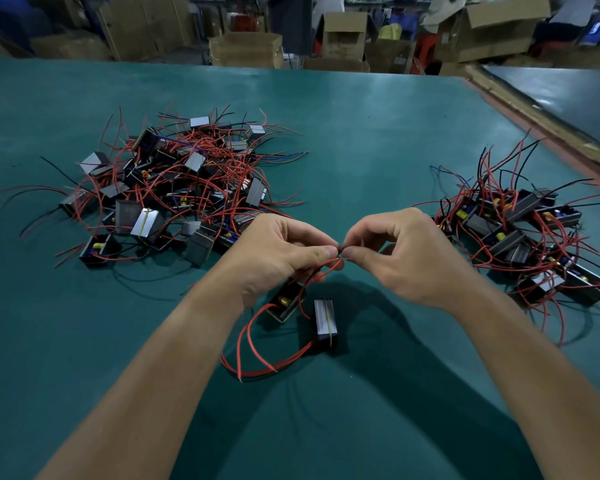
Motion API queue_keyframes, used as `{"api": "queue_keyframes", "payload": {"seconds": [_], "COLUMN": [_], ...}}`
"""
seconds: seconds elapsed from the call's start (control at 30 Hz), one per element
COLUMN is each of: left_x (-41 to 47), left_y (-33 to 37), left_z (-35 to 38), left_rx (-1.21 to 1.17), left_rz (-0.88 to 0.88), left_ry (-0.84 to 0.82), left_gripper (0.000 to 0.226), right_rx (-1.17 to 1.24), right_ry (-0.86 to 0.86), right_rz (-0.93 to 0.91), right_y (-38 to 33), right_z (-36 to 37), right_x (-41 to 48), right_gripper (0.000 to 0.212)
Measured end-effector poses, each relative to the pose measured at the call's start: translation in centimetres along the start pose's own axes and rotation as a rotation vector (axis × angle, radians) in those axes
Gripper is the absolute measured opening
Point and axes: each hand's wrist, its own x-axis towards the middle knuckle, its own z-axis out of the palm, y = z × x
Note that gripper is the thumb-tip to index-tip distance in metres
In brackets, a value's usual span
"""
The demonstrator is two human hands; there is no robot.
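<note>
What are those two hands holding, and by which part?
Thin wires, by their very tips. The left hand and the right hand each pinch the ends between thumb and forefinger, where the ends meet.

A grey, rectangular metal-cored block (324,320) stands on the teal cloth-covered surface (361,143). Above the block, the left grip (278,251) and the right grip (406,254), both bare hands, meet fingertip to fingertip and pinch the end of a thin red wire (328,266). Just left of the block lies a small black open case (286,303). Well left of the block sprawls a tangled heap of wired parts (174,188). Well right of it lies a second wired heap (527,233).
</note>
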Motion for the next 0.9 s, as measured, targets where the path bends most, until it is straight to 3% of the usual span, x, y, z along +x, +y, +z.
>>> {"api": "queue_keyframes", "payload": {"seconds": [0.47, 0.77, 0.9], "left_x": [-0.2, -0.4, -0.2], "left_y": [0.2, 0.2, 0.3], "left_z": [0.1, 0.4, 0.4], "left_rx": [0.139, 0.103, 0.096], "left_rz": [0.005, 0.05, 0.033], "left_ry": [-0.069, -0.097, -0.093], "left_gripper": [0.017, 0.02, 0.02], "right_rx": [0.192, 0.524, 0.507], "right_ry": [-0.086, -0.217, -0.132], "right_rz": [0.116, 0.391, 0.318], "right_y": [-0.8, -1.2, -1.3], "right_z": [-0.3, -0.9, -0.7], "right_x": [0.0, 0.0, 0.1], "right_gripper": [0.017, 0.025, 0.017]}}
